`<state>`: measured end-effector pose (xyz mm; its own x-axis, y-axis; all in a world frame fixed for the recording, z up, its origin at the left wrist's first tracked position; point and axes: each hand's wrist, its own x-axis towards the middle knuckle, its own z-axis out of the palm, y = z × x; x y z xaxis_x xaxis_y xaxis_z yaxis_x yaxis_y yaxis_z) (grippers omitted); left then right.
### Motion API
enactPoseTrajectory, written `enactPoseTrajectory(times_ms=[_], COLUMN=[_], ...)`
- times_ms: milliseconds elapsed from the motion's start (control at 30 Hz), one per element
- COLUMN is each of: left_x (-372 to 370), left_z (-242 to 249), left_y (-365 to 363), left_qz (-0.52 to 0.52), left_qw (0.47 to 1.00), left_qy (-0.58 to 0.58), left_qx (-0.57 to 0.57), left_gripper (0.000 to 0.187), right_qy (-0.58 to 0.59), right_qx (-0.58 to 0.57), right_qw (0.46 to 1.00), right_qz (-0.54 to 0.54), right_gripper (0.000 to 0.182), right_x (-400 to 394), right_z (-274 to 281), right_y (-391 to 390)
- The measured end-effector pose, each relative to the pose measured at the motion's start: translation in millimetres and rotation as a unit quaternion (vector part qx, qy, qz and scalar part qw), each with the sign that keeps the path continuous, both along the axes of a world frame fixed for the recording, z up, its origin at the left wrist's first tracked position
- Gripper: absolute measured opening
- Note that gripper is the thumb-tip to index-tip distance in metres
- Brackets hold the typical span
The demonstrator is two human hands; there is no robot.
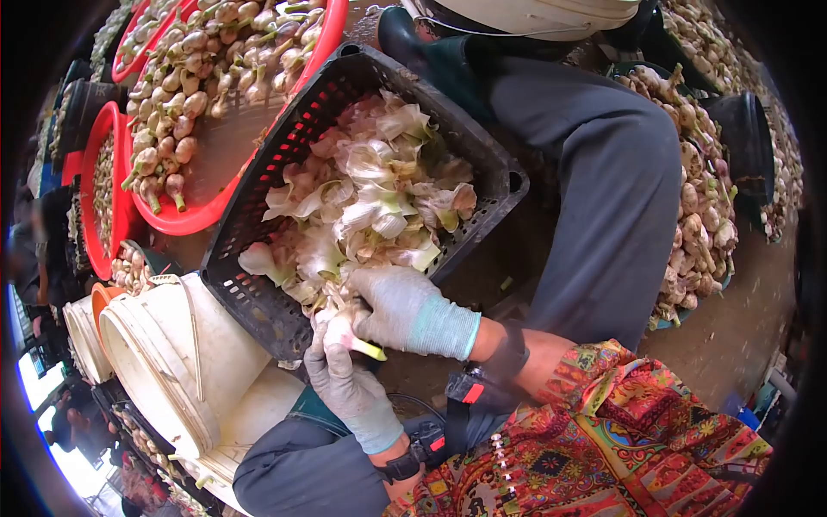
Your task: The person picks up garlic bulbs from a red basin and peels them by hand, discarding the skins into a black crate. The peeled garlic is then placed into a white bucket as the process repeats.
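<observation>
In my gloved left hand (349, 392) is a garlic bulb (340, 332) with a short green stem, gripped near the crate's lower corner. My gloved right hand (405, 306) is closed just above it, its fingers on papery garlic skin (332, 302) at the bulb's top; its fingertips are partly hidden. Both gloves are greyish white with turquoise cuffs. Beyond my hands, a black perforated crate (487, 164) holds a heap of loose pale garlic peels (370, 189).
A red tub (185, 220) piled with garlic bulbs stands beyond the crate. White buckets (185, 345) lie at the left, another bucket (551, 17) stands at the top. More garlic (693, 233) fills a container right of my bent leg (612, 189).
</observation>
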<state>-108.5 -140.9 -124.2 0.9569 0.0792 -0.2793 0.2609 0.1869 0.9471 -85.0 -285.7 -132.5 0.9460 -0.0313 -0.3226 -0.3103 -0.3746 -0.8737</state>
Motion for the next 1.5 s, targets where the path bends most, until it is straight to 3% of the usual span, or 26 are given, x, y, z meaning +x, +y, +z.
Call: enactPoseTrajectory(times_ms=[67,100,200,333,400,533,567,633,667,933,1033,1167,1300,1367,1433,1467,1500], left_x=[1.6,2.8,5.2,5.5,7.3,7.5,6.8,6.6,3.1,1.6,2.5,3.7,2.7,6.1,10.3,8.3,8.0], left_z=[4.2,3.2,2.0,16.7,15.3,9.9,7.0,8.3,12.6,1.1,-0.9,0.5,9.7,12.1,18.4,23.8,23.6], left_y=[5.8,8.4,12.0,6.1,7.7,4.6,4.9,-7.9,-13.4,-15.5,-14.9,-9.2,-8.0,-4.3,-2.1,-2.8,-4.9], left_qz=[-0.063,-0.060,-0.047,-0.024,-0.071,-0.040,-0.042,-0.015,-0.022,-0.046,-0.016,-0.022,-0.015,-0.006,-0.035,0.017,0.024], left_qw=[0.991,0.991,0.945,0.948,0.914,0.958,0.958,0.994,0.997,0.999,0.998,0.985,0.964,0.949,0.894,0.926,0.928], left_qy=[0.009,0.003,0.077,0.067,0.068,0.051,0.054,0.018,0.008,0.000,0.031,0.057,0.087,0.089,0.089,0.112,0.095], left_qx=[-0.114,-0.116,-0.315,-0.311,-0.394,-0.281,-0.277,-0.107,-0.078,-0.025,-0.043,-0.160,-0.251,-0.302,-0.438,-0.360,-0.360], left_gripper=[0.042,0.042,0.048,0.042,0.037,0.033,0.033,0.033,0.029,0.027,0.032,0.034,0.038,0.040,0.040,0.034,0.034], right_qy=[0.014,0.016,-0.002,-0.032,-0.087,-0.097,-0.095,-0.109,-0.109,-0.061,-0.039,0.006,-0.054,-0.110,-0.058,-0.075,-0.087], right_qx=[-0.031,-0.061,-0.114,-0.126,-0.005,0.111,0.115,0.078,0.026,-0.010,0.075,0.018,-0.005,-0.041,-0.024,0.012,0.017], right_qw=[0.999,0.997,0.990,0.986,0.993,0.989,0.988,0.991,0.994,0.998,0.994,0.989,0.980,0.975,0.993,0.993,0.993], right_qz=[-0.030,-0.047,-0.087,-0.101,-0.084,-0.025,-0.027,-0.004,0.000,-0.032,-0.067,-0.145,-0.193,-0.190,-0.095,-0.090,-0.077], right_gripper=[0.025,0.024,0.023,0.027,0.027,0.023,0.023,0.026,0.025,0.025,0.024,0.026,0.030,0.026,0.023,0.021,0.021], right_x=[2.0,3.0,2.4,-8.9,-14.8,-17.9,-17.6,-16.9,-17.0,-12.8,-6.0,1.1,-7.6,-9.6,-8.5,-8.4,-11.1], right_z=[-8.2,-10.7,-9.8,0.9,8.3,21.0,19.5,14.2,12.7,4.8,-0.3,-3.9,-8.5,-13.3,-9.7,-6.9,-5.5], right_y=[-1.4,-2.8,-14.9,-25.6,-23.1,-16.6,-13.0,-8.2,-6.5,-2.1,-4.7,-23.0,-30.8,-26.4,-23.5,-20.2,-18.0])
